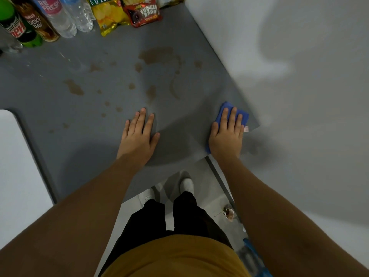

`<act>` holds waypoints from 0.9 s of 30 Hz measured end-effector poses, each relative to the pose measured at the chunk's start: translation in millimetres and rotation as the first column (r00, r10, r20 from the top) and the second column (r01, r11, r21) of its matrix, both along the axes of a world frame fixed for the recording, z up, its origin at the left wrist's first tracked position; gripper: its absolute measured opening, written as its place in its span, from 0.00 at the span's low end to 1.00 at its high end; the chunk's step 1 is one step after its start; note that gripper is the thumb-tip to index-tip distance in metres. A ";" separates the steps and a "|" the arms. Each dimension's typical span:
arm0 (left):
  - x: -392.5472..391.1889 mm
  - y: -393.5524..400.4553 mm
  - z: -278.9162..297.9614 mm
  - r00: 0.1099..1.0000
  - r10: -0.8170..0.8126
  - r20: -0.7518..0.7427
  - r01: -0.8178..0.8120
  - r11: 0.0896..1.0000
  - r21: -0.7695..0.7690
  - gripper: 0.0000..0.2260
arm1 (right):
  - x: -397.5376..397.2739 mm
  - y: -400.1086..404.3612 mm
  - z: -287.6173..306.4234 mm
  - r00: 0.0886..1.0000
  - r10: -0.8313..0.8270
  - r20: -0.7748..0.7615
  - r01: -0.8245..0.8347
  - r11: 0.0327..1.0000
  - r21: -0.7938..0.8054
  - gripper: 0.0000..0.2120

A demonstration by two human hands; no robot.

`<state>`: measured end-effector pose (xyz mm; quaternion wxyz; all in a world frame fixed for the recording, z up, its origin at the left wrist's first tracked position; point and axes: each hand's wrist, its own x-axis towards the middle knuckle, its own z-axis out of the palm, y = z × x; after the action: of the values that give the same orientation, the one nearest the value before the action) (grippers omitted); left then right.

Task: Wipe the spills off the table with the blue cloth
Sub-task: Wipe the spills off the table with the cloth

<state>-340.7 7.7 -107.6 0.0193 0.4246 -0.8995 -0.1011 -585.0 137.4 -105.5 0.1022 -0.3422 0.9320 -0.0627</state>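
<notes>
At the frame's centre right, the right hand (226,134) pressed flat-fingered on a folded blue cloth (240,114) at the grey table (60,152) corner, apparently ready to wipe brown spills (156,55) above, while the left hand (138,134) lay flat, bracing.

Bench (60,156): smooth grey top, matt to faintly satin, soft sheen upper left. Spills (155,55): thin brownish wet film, dull, patchy across upper centre. Blue cloth (242,114), right of centre: soft woven fabric, matt, pale tag at its edge. Water bottles (69,19), upper left: clear glossy plastic, printed film labels. Green bottle (12,23): glossy plastic. Snack bags (143,15), top centre: shiny crinkled foil-plastic. Floor (219,200), lower centre: pale, smooth, slightly reflective.
</notes>
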 end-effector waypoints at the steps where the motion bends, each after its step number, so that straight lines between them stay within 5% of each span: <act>1: 0.0 -0.3 -1.2 1.000 0.002 -0.001 -0.002 1.000 -0.008 0.28 | 10.5 -1.6 -1.5 1.000 -0.012 -0.012 0.012 1.000 -0.001 0.31; 12: 2.0 -2.2 -9.4 1.000 -0.012 -0.008 0.011 0.998 -0.056 0.28 | 3.4 -65.7 -1.0 0.951 0.310 0.021 -0.308 0.950 -0.058 0.30; 27: 2.8 -3.4 -10.6 1.000 -0.003 -0.020 0.002 0.998 -0.056 0.29 | 14.9 -39.5 1.1 0.986 0.168 -0.013 -0.168 0.986 -0.018 0.28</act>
<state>-337.9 4.3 -118.2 0.0402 0.4219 -0.9022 -0.0803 -570.1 97.8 -104.5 0.0987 -0.4208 0.8997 -0.0605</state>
